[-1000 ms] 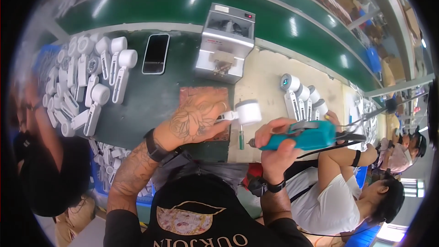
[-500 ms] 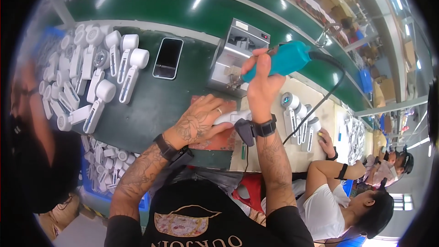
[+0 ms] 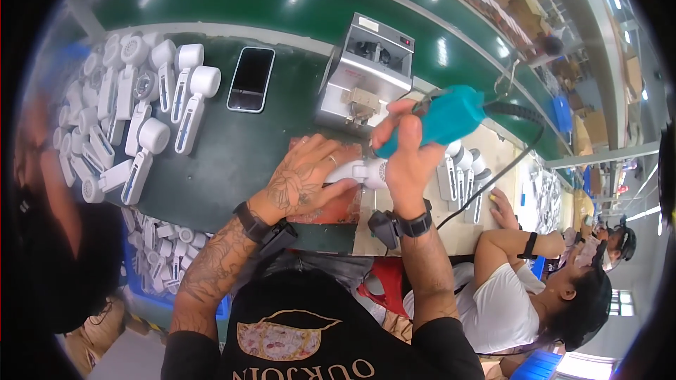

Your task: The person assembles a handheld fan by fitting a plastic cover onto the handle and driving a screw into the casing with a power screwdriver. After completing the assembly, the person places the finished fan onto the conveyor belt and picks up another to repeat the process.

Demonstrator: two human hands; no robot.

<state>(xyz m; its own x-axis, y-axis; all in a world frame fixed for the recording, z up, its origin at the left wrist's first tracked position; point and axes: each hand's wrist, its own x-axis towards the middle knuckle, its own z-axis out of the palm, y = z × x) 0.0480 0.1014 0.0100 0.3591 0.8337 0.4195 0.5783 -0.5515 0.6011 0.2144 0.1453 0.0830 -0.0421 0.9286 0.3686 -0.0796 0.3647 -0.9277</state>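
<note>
My right hand (image 3: 408, 162) is wrapped around a teal electric screwdriver (image 3: 443, 119), whose black cord (image 3: 521, 107) runs off its rear end. The tool's front end is beside the round perforated head of a white handheld fan (image 3: 358, 171); my fingers hide the very tip. With fingers closed on the fan's handle, my left hand (image 3: 304, 176) presses it against a reddish mat (image 3: 317, 212). Just beyond the hands stands a grey metal screw feeder (image 3: 366, 77).
Many white fans (image 3: 151, 137) are piled at the left, beside a phone (image 3: 252, 79). A blue bin (image 3: 127, 257) of white parts stands below the table edge. More fans (image 3: 461, 176) lie at the right, near a co-worker's hand (image 3: 503, 210). A metal hook (image 3: 508, 79) hangs above.
My right hand has brought the screwdriver away from the screw feeder, down and toward me to the fan's head. My left hand still holds the fan. The view has shifted slightly.
</note>
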